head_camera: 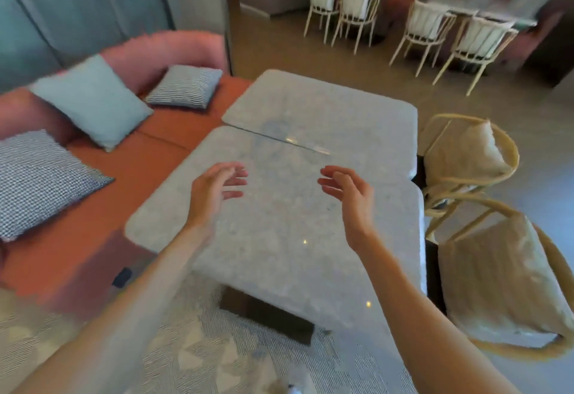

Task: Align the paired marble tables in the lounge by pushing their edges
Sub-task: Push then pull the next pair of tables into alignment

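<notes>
Two grey marble tables stand end to end in the middle of the view. The near table (279,238) meets the far table (326,107) along a thin seam, and on the right side their edges are slightly offset. My left hand (214,191) hovers over the near table's top, palm inward, fingers apart and empty. My right hand (348,194) hovers opposite it, also empty with fingers spread. Neither hand touches the marble. The frame is blurred by motion.
An orange sofa (93,207) with teal and checked cushions runs along the tables' left side. Two wicker chairs (484,176) with beige cushions stand tight against the right side. A patterned rug (217,356) lies underfoot. White dining chairs (428,30) and tables fill the far right.
</notes>
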